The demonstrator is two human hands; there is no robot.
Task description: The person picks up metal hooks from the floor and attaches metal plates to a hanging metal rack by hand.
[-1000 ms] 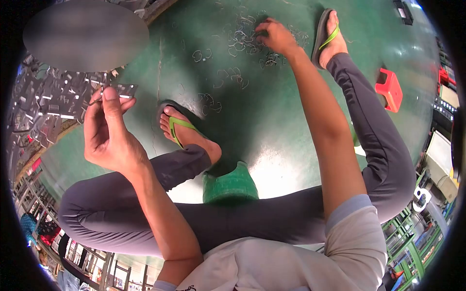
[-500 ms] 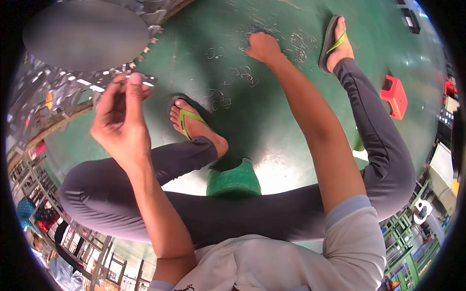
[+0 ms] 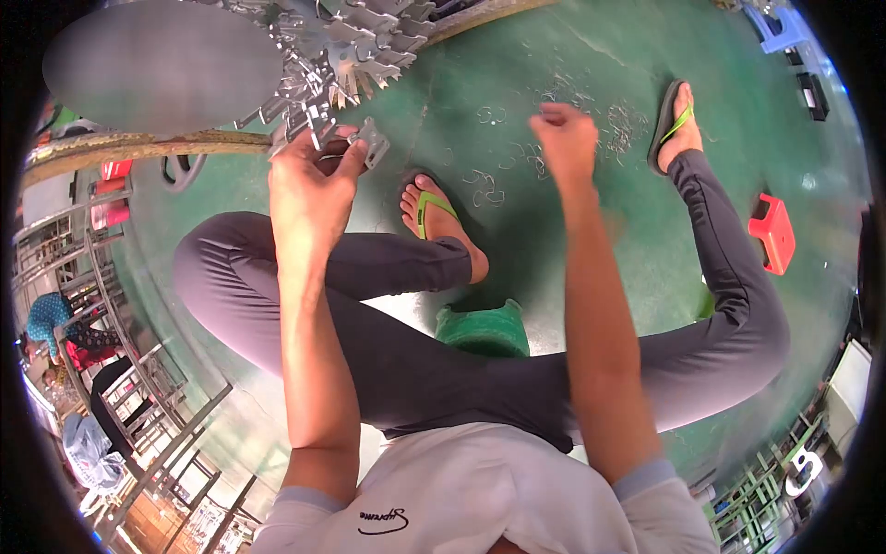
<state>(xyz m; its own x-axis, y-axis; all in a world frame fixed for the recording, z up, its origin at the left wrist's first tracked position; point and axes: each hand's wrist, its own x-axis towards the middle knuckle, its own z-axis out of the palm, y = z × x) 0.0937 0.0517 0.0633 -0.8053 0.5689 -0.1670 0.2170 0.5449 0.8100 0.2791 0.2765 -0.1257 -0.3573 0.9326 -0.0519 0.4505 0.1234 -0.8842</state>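
My left hand (image 3: 314, 185) pinches a small flat metal plate (image 3: 371, 143) with cut-outs, close beside the pile of metal parts (image 3: 365, 42) at the upper left. My right hand (image 3: 565, 138) is raised over the green floor, its fingers bent together; what they hold, if anything, is too small to name. Thin bent wire pieces (image 3: 625, 129) lie scattered on the floor around and beyond it. More wire pieces (image 3: 484, 189) lie between my left foot and my right hand.
I sit on a green stool (image 3: 482, 330), feet spread in sandals. A red stool (image 3: 773, 234) stands at the right. A wooden edge (image 3: 148, 150) borders the metal parts. Metal racks (image 3: 111, 277) and a person in a dotted teal top (image 3: 44, 319) are at the far left.
The view has swung left, so the floor and stools appear further right. My left hand, with the plate, is now by the metal parts. My right hand has lifted off the wire pieces.
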